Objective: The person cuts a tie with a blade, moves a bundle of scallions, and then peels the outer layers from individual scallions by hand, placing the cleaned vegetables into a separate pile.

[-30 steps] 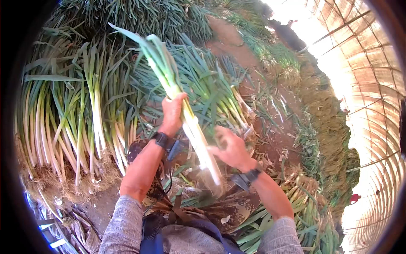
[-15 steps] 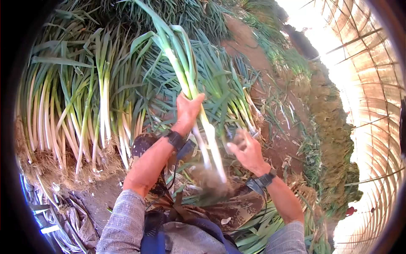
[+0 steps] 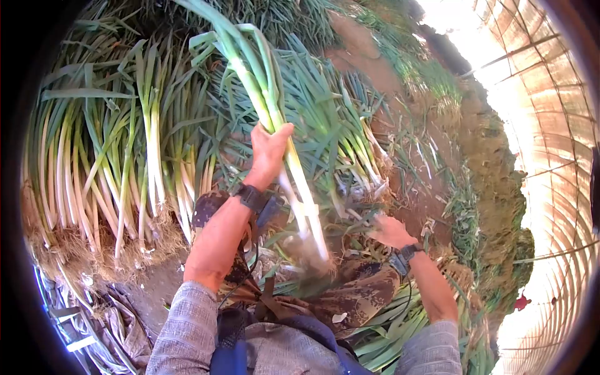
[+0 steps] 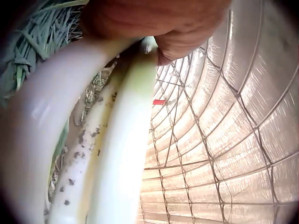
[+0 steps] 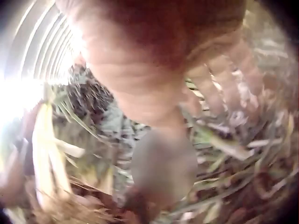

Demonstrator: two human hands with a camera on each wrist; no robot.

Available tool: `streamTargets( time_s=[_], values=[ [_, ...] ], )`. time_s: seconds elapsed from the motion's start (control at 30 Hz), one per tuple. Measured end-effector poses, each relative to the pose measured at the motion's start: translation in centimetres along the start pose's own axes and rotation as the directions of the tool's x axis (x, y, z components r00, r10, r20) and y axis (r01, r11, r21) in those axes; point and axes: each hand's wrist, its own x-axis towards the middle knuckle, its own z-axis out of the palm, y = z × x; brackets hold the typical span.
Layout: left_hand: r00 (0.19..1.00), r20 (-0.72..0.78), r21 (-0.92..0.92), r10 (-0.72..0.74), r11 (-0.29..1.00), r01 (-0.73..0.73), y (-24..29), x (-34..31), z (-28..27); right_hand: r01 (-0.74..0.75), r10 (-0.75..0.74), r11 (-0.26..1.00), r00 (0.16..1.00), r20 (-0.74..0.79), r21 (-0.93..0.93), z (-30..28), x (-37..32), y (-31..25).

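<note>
In the head view the left hand (image 3: pixel 269 150) grips a few long green onions (image 3: pixel 298 181) at mid-stalk, leaves up and white ends slanting down over the lap. The left wrist view shows the thick white stalks (image 4: pixel 124 140) under the curled fingers of the left hand (image 4: pixel 154 21). To the right of the root ends is the right hand (image 3: pixel 392 232), apart from the stalks, above scattered trimmings. In the right wrist view, blurred, the right hand (image 5: pixel 154 56) has its fingers extended and spread, with no stalk in them.
Upright onions with roots (image 3: pixel 69 181) stand in a dense row at the left. Another pile (image 3: pixel 356 156) lies beyond the hands, and more leaves (image 3: pixel 387 337) lie beside the right knee. A ribbed translucent cover (image 3: pixel 556 187) arches at the right.
The right hand has moved right and slightly down, away from the stalks. The left hand, still gripping the onions, shifted right and then slightly back left.
</note>
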Motion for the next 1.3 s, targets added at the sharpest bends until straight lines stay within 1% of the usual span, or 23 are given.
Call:
streamTargets(
  time_s=[0.03, 0.1, 0.17, 0.2, 0.27, 0.3, 0.37, 0.43, 0.53, 0.57, 0.63, 0.7, 0.73, 0.8, 0.87, 0.93, 0.97, 1.0, 1.1, 1.17, 1.23, 1.27, 1.3],
  values=[
    [1.000, 0.012, -0.066, -0.019, 0.998, 0.020, -0.4, -0.2, 0.1, -0.008, 0.019, 0.959, 0.999, -0.037, 0.283, -1.3, -0.2, -3.1],
    [0.994, 0.078, -0.136, -0.071, 0.987, 0.081, -0.9, -0.3, 0.3, 0.039, 0.028, 0.637, 0.997, -0.074, 0.770, -1.8, 0.5, -8.0],
    [0.975, 0.166, -0.237, -0.149, 0.953, 0.186, -0.8, -0.6, 0.7, 0.291, -0.083, 0.658, 0.945, -0.317, 0.695, -1.9, 1.4, -13.0],
    [0.973, 0.175, -0.232, -0.148, 0.955, 0.187, -0.8, -1.0, 1.1, 0.292, -0.077, 0.654, 0.943, -0.323, 0.698, -1.8, 2.0, -14.1],
    [0.972, 0.121, -0.248, -0.203, 0.942, 0.228, -0.8, -1.2, 1.3, 0.377, -0.303, 0.911, 0.887, -0.350, 0.168, -1.7, 3.0, -15.5],
    [0.975, 0.091, -0.171, -0.202, 0.962, 0.215, -1.0, -1.1, 1.0, 0.384, -0.309, 0.907, 0.885, -0.348, 0.171, -1.1, 3.3, -15.1],
    [0.985, 0.054, -0.082, -0.161, 0.983, 0.165, -1.2, -0.5, 0.3, 0.496, -0.546, 0.837, 0.784, -0.296, -0.230, 0.7, 3.5, -13.6],
    [0.995, -0.033, 0.012, -0.090, 0.996, 0.090, -1.0, -0.1, 0.1, 0.532, -0.569, 0.782, 0.822, -0.026, -0.324, 1.6, 1.5, -12.0],
    [0.985, -0.110, -0.016, -0.134, 0.991, 0.133, 0.3, 0.7, -0.8, 0.208, -0.105, 0.875, 0.963, 0.247, -0.438, 3.1, -0.7, -3.8],
    [0.989, -0.103, -0.103, -0.106, 0.990, 0.096, 0.4, 0.9, -1.1, -0.095, 0.195, 0.927, 0.949, 0.250, -0.362, 2.0, -1.4, -1.2],
    [0.992, -0.047, -0.136, -0.120, 0.984, 0.113, 1.7, 0.2, -1.6, -0.203, 0.262, 0.929, 0.951, 0.163, -0.308, 3.8, -2.7, 7.2],
    [0.986, 0.004, -0.178, -0.164, 0.971, 0.162, 1.8, -0.1, -1.9, -0.075, 0.061, 0.995, 0.980, -0.190, -0.071, 2.3, -3.6, 2.6],
    [0.989, 0.059, -0.195, -0.139, 0.970, 0.148, 1.6, -0.3, -1.9, 0.012, 0.009, 0.978, 0.995, -0.099, 0.210, 1.0, -3.2, -1.5],
    [0.984, 0.127, -0.269, -0.128, 0.950, 0.158, 1.7, -1.0, -1.3, 0.000, -0.094, 0.672, 0.992, 0.085, 0.741, -1.5, -2.2, -9.7],
    [0.965, 0.207, -0.348, -0.161, 0.910, 0.227, 1.1, -1.0, -1.5, 0.401, -0.400, 0.616, 0.901, -0.169, 0.678, 1.3, -0.5, -14.8],
    [0.947, 0.256, -0.438, -0.193, 0.850, 0.292, 2.6, -2.1, -1.2, 0.290, -0.350, 0.378, 0.924, -0.154, 0.879, 4.1, 1.9, -17.9],
    [0.926, 0.336, -0.485, -0.171, 0.812, 0.326, 2.6, -1.9, -1.6, 0.286, -0.348, 0.367, 0.924, -0.155, 0.885, 5.1, 3.0, -18.1],
    [0.952, 0.255, -0.225, -0.167, 0.947, 0.227, 2.5, -2.4, -1.9, 0.325, -0.310, 0.484, 0.932, -0.188, 0.813, 6.0, 4.0, -18.1],
    [0.930, 0.223, 0.148, -0.291, 0.953, 0.263, 1.5, -4.8, -0.5, 0.425, -0.243, 0.652, 0.902, -0.358, 0.628, 6.4, 7.6, -16.7],
    [0.930, 0.169, 0.046, -0.325, 0.946, 0.322, -0.8, -4.7, -0.3, 0.482, -0.195, 0.722, 0.830, -0.522, 0.496, 5.2, 8.8, -16.9],
    [0.970, 0.072, -0.131, -0.232, 0.962, 0.239, -3.5, -3.5, -0.8, 0.483, -0.218, 0.564, 0.869, -0.443, 0.670, 5.2, 9.0, -17.2],
    [0.969, 0.126, 0.086, -0.212, 0.976, 0.203, -3.4, -2.4, -1.4, 0.353, -0.214, 0.298, 0.930, -0.298, 0.887, 4.6, 8.6, -17.7],
    [0.938, 0.138, 0.043, -0.319, 0.948, 0.316, -0.5, -2.6, -0.1, 0.564, -0.219, 0.259, 0.825, -0.521, 0.784, 6.0, 9.7, -17.3]
  ],
)
